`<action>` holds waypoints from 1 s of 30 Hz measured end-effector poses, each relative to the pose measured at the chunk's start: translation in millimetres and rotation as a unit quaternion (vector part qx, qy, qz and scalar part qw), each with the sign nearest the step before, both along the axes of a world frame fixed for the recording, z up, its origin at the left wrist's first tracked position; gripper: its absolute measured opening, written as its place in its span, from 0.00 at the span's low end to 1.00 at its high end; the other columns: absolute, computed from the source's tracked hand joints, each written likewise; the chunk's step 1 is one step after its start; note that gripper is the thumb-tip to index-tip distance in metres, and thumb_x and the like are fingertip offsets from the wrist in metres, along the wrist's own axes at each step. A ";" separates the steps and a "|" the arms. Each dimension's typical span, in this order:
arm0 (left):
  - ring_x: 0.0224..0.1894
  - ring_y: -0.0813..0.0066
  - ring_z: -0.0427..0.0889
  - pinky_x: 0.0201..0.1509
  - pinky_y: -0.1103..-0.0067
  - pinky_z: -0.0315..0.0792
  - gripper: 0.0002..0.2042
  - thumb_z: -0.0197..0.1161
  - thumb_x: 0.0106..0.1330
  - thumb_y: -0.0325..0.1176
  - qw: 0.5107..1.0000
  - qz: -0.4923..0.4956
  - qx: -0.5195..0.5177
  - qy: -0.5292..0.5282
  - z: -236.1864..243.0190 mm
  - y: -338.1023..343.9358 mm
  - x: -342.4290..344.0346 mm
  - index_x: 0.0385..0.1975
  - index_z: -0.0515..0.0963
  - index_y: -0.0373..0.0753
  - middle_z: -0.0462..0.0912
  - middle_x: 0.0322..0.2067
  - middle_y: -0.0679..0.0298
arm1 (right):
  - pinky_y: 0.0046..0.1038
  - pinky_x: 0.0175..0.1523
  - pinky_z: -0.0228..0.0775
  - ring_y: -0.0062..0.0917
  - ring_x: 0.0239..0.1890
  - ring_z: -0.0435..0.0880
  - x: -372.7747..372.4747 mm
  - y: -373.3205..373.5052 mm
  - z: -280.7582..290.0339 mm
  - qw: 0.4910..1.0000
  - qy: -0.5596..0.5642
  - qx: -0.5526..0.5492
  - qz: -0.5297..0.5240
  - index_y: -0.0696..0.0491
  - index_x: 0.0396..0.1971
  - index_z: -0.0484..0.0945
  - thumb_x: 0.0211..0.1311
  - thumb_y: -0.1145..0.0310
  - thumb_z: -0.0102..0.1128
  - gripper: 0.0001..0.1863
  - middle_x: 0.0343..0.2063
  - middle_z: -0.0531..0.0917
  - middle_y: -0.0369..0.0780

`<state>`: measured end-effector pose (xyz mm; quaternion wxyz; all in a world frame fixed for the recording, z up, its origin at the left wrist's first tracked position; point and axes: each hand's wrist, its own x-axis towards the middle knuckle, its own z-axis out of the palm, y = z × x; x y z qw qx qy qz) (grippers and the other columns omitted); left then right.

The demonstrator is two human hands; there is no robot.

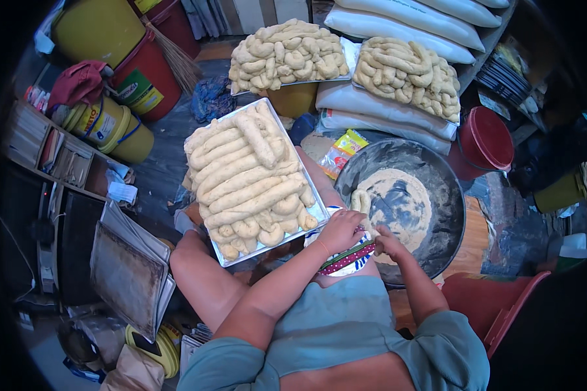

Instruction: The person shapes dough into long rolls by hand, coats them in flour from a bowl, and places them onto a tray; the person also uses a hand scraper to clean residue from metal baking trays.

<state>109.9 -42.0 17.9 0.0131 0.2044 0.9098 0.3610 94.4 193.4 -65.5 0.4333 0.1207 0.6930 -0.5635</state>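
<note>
Up top we catch lettering along a white sack [404, 29]; over on the left we spot a green-and-yellow printed label [137, 91] on a red bucket [165, 68], and here's a yellow packet [349, 143] carrying print too

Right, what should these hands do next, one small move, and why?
Probably ease the dough piece farther over the basin: its far end already reaches past the near-left rim, the left hand and right hand are beside it, and pale powder coats part of the basin's floor.
</note>
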 end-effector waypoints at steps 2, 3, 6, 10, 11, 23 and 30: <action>0.56 0.54 0.72 0.64 0.63 0.61 0.29 0.64 0.56 0.39 1.000 0.003 0.012 -0.027 4.5 3.0 -4.2 0.58 0.66 0.37 0.72 0.53 0.50 | 0.23 0.42 0.67 0.21 0.39 0.74 -8.3 -10.4 20.6 0.983 0.087 -0.156 -0.044 0.50 0.50 0.69 0.46 0.74 0.49 0.25 0.38 0.75 0.35; 0.58 0.53 0.71 0.65 0.64 0.60 0.36 0.66 0.56 0.39 0.998 0.011 0.023 -0.057 6.4 3.1 -6.3 0.64 0.59 0.37 0.68 0.58 0.48 | 0.23 0.42 0.67 0.21 0.39 0.74 -12.0 -16.5 31.6 0.983 0.088 -0.156 -0.044 0.50 0.50 0.69 0.46 0.74 0.49 0.25 0.38 0.75 0.35; 0.62 0.52 0.66 0.66 0.67 0.59 0.47 0.68 0.56 0.39 0.928 0.074 0.297 -0.214 -2.0 4.4 -19.2 0.70 0.42 0.39 0.60 0.63 0.42 | 0.21 0.50 0.63 0.20 0.47 0.71 -18.1 -40.7 79.1 0.951 0.103 -0.285 -0.062 0.49 0.47 0.68 0.41 0.74 0.51 0.25 0.44 0.73 0.33; 0.60 0.54 0.69 0.62 0.69 0.64 0.50 0.68 0.58 0.34 0.781 0.181 0.476 -0.361 38.1 10.8 -31.9 0.70 0.33 0.40 0.61 0.61 0.40 | 0.22 0.53 0.62 0.21 0.50 0.71 -8.5 -36.1 77.7 0.932 0.123 -0.341 -0.020 0.50 0.46 0.68 0.39 0.77 0.56 0.26 0.46 0.73 0.33; 0.60 0.54 0.69 0.62 0.69 0.64 0.50 0.68 0.58 0.34 0.782 0.181 0.475 -0.361 38.5 8.7 -33.1 0.70 0.33 0.40 0.61 0.61 0.40 | 0.22 0.53 0.62 0.21 0.50 0.71 -7.6 -36.7 77.8 0.931 0.123 -0.342 -0.020 0.50 0.46 0.68 0.39 0.77 0.56 0.26 0.46 0.73 0.33; 0.38 0.77 0.75 0.42 0.79 0.73 0.25 0.57 0.63 0.22 0.686 0.145 0.639 -0.315 38.5 23.6 -23.3 0.60 0.61 0.38 0.72 0.34 0.65 | 0.30 0.43 0.72 0.28 0.40 0.81 -10.3 -35.2 84.5 0.906 0.398 0.003 0.142 0.51 0.42 0.73 0.52 0.65 0.67 0.18 0.37 0.82 0.43; 0.35 0.80 0.74 0.41 0.82 0.72 0.23 0.54 0.64 0.20 0.704 0.148 0.667 -0.197 96.4 14.0 -37.8 0.60 0.62 0.39 0.69 0.33 0.68 | 0.34 0.39 0.72 0.40 0.33 0.83 -28.1 -32.3 60.8 0.874 0.440 0.184 0.091 0.54 0.35 0.76 0.49 0.64 0.70 0.16 0.30 0.82 0.48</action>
